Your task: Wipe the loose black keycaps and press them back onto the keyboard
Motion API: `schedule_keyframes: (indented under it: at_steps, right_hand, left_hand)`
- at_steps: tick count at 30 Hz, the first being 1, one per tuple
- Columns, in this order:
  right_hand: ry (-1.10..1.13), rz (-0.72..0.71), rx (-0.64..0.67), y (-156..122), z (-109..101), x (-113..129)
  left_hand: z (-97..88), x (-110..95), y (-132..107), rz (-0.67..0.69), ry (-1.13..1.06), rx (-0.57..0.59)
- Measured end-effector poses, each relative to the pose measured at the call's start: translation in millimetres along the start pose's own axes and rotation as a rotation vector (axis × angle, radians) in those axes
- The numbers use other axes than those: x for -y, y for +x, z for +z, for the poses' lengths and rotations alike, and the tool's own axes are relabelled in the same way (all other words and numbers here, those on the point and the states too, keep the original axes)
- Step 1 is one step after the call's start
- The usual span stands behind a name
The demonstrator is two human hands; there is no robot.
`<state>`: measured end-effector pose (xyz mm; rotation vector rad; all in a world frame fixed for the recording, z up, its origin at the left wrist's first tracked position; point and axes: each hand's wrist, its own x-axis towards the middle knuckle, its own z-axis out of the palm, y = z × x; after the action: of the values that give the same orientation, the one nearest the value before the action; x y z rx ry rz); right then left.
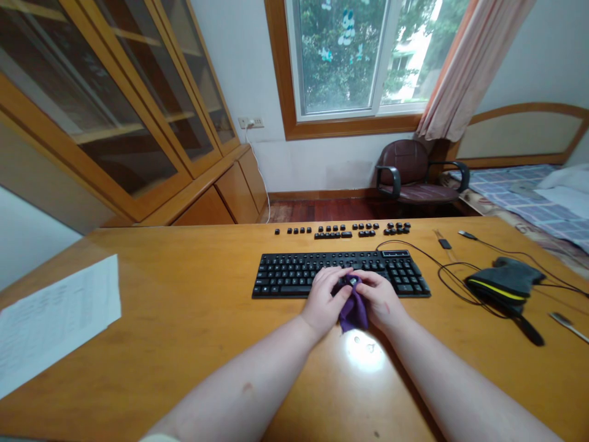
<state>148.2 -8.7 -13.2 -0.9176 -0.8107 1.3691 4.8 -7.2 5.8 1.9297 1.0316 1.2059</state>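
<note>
The purple cloth (354, 314) is located between the two hands, directly in front of the near edge of the black keyboard (285, 276) and partly overlapping it. The upper part of the cloth is gathered at the fingertips; the lower part hangs toward the person. A small dark piece (341, 283) shows at the top of the cloth, beside the left fingers; its exact form cannot be determined.

The left hand (327, 298) is curled, with thumb and fingers closed on the left side of the bundle. The right hand (380, 298) is pinched on the right side of the same cloth. Both hands are over the lower middle of the keyboard.

Beyond the keyboard's far edge, loose keycaps (327, 236) are set out in two rows on the worktop (184, 294). To the right, a looped black cable (440, 267) runs near a grey pouch (494, 276) with a yellow stripe. Paper sheets (59, 319) lie at the far left, well apart from the hands.
</note>
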Motion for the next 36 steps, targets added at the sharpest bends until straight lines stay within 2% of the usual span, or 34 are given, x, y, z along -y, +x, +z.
schedule_keyframes:
  at_steps: [2,5,8,12,14,18,21,26,29,36]
  right_hand:
    - [0.046,0.017,-0.013,-1,1,2]
    - [0.089,0.065,-0.051,-1,1,5]
    - [0.071,0.074,-0.049,-1,2,8]
    - [0.02,0.052,-0.043,-1,3,8]
    - [0.015,0.041,-0.064,0,3,7]
    - [0.003,0.041,-0.045,1,1,5]
    - [-0.024,0.015,-0.007,2,-1,3]
    - [-0.092,-0.055,0.085,2,-3,4]
    - [-0.087,-0.085,0.09,1,-3,3]
    - [0.02,-0.059,0.105,0,-3,2]
  left_hand:
    - [1.0,2,1,-0.047,0.01,-0.006]
    - [2.3,7,1,-0.147,0.01,-0.107]
    - [1.2,8,0,-0.181,-0.093,-0.173]
    - [-1.0,3,-4,-0.082,-0.238,-0.046]
    - [1.0,1,-5,-0.07,-0.269,-0.018]
    - [10.8,4,-4,-0.158,-0.369,-0.129]
    - [13.6,6,-1,-0.226,-0.463,-0.135]
    - [6.0,3,2,-0.161,-0.301,-0.175]
    - [5.0,1,1,-0.107,-0.277,-0.168]
    - [8.6,0,-3,-0.137,-0.281,-0.188]
